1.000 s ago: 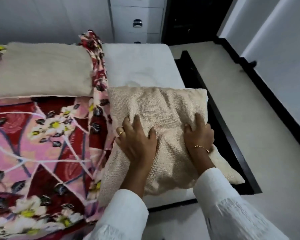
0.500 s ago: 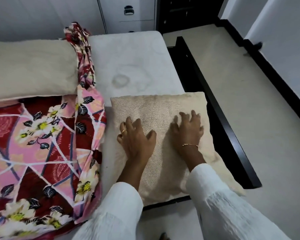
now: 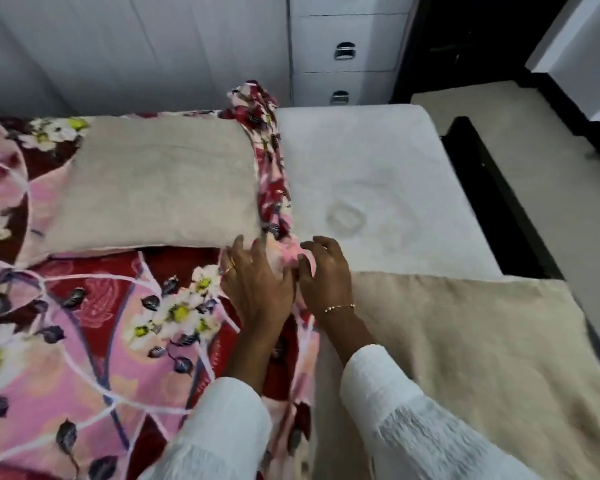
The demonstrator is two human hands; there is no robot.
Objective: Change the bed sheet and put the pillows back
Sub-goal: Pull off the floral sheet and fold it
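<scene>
A pink and red floral sheet (image 3: 101,323) covers the left part of the bed, and its edge lies bunched in a ridge (image 3: 274,174) down the middle. To the right the white mattress (image 3: 378,168) is bare. My left hand (image 3: 257,289) rests on the sheet with its fingers spread, just below the corner of a beige pillow (image 3: 160,181) that lies on the sheet. My right hand (image 3: 326,275) is beside it, fingers curled and thumb pinching the bunched pink edge. A second beige pillow (image 3: 465,341) lies on the mattress at the near right, apart from both hands.
White drawers (image 3: 343,53) stand beyond the head of the bed. The black bed frame (image 3: 482,188) runs along the mattress's right side, with beige floor (image 3: 551,168) past it. A white wall is behind the bed on the left.
Both hands left the near right pillow and moved up and left to the bunched sheet edge. My view shifted toward the head of the bed.
</scene>
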